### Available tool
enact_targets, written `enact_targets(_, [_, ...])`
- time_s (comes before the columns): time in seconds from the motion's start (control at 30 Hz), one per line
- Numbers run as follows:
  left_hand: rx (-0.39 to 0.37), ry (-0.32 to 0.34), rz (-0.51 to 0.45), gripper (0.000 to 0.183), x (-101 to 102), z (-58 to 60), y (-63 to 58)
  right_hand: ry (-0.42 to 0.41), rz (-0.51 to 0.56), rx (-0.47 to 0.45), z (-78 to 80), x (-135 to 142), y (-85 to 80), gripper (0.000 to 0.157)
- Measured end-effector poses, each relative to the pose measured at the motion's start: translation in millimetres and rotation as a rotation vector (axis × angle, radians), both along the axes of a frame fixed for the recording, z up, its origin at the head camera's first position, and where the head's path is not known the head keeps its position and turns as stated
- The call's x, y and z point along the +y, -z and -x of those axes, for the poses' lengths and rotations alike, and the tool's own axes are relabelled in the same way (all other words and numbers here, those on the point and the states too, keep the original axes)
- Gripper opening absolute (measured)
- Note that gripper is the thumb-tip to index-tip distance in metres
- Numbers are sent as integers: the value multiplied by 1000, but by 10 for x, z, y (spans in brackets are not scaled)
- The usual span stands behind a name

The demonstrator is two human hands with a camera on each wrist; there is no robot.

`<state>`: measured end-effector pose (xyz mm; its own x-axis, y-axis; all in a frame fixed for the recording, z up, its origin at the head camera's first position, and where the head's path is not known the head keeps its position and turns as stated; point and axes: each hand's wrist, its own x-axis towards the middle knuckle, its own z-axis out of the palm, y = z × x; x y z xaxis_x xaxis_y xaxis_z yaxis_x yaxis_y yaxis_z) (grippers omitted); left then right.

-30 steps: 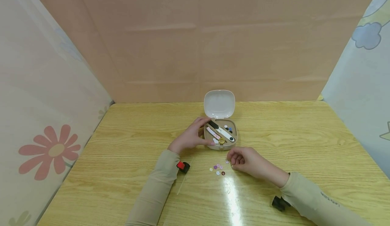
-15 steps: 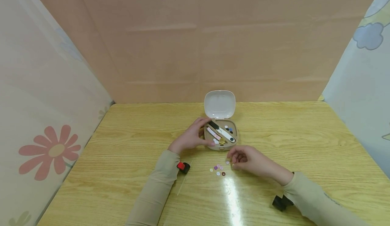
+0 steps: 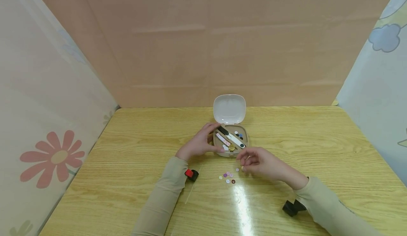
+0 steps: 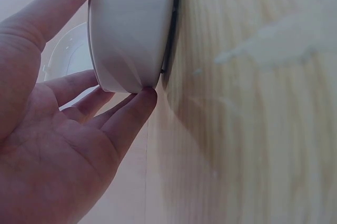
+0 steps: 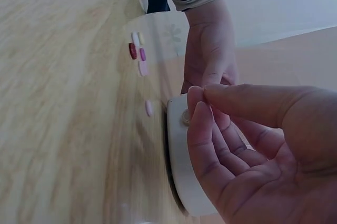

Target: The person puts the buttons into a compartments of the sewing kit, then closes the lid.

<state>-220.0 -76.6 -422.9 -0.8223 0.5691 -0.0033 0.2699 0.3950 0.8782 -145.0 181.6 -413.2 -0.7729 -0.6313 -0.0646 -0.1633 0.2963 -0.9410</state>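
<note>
An open sewing box (image 3: pixel 226 154) stands on the table with its white lid (image 3: pixel 229 109) raised. My left hand (image 3: pixel 199 142) holds its left side, thumb at the front and fingers behind; in the left wrist view fingertips touch the box wall (image 4: pixel 131 29). Just right of the box's front, my right hand (image 3: pixel 262 163) pinches a small pale-yellow button (image 3: pixel 243 169) between thumb and fingertips; the right wrist view hides it. Loose buttons lie in front of the box, including a dark red button (image 3: pixel 233 181), a purple button (image 3: pixel 225 175) and a lilac button (image 3: pixel 237 170).
Inside the box are a black-and-white long tool (image 3: pixel 233 139), a pink-and-white strip (image 3: pixel 222 139), a gold round piece (image 3: pixel 231 147) and several buttons in the right compartment, one a blue button (image 3: pixel 240 135). A tan backdrop (image 3: pixel 206 52) rises behind the table.
My right hand has lifted slightly, with the pale button now showing more clearly at the thumb tip. The left hand and the box have stayed in place.
</note>
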Motion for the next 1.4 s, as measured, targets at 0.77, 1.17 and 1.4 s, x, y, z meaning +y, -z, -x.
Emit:
enact_targets(0.77, [-3, 6, -16, 93, -4, -8, 5, 146, 110, -34, 284, 137, -127, 34])
enact_targets(1.17, [-4, 8, -25, 94, 0, -5, 3, 213, 156, -59, 356, 144, -171, 35])
enact_targets(1.4, [-11, 11, -35, 94, 2, -21, -21, 269, 152, -49, 427, 145, -189, 36])
